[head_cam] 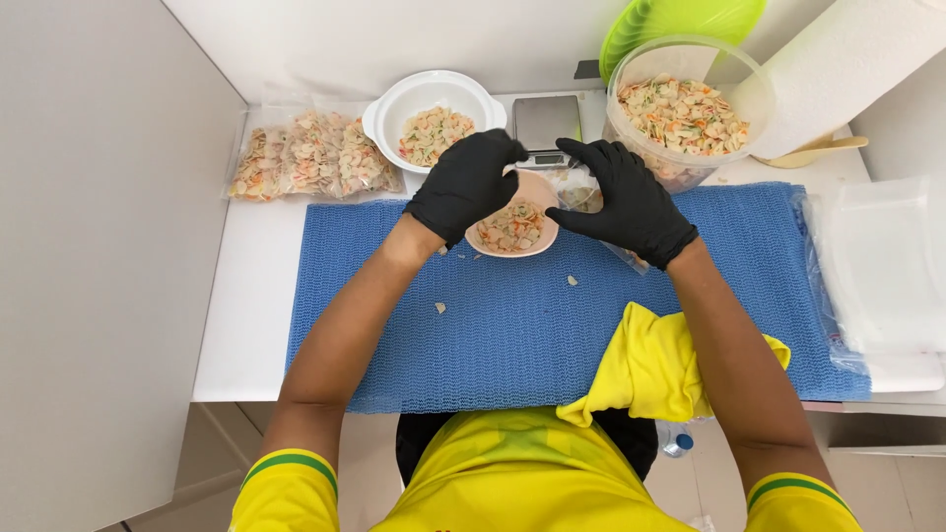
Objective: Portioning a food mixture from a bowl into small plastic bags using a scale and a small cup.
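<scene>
Both my hands wear black gloves. My left hand (463, 182) grips the far left rim of a small pink bowl (537, 246) filled with coloured shell pasta, which rests on the blue mat (552, 335). My right hand (626, 197) lies over a clear plastic bag (581, 197) just right of the bowl, fingers curled on it. A small digital scale (545, 123) stands right behind the bowl.
A white bowl (394, 103) of pasta sits at the back, filled clear bags (310, 153) to its left. A large clear tub (690, 118) of pasta, a green lid, a paper towel roll (847, 69), empty bags (882, 266) and a yellow cloth (650, 365) lie right. Loose pasta pieces dot the mat.
</scene>
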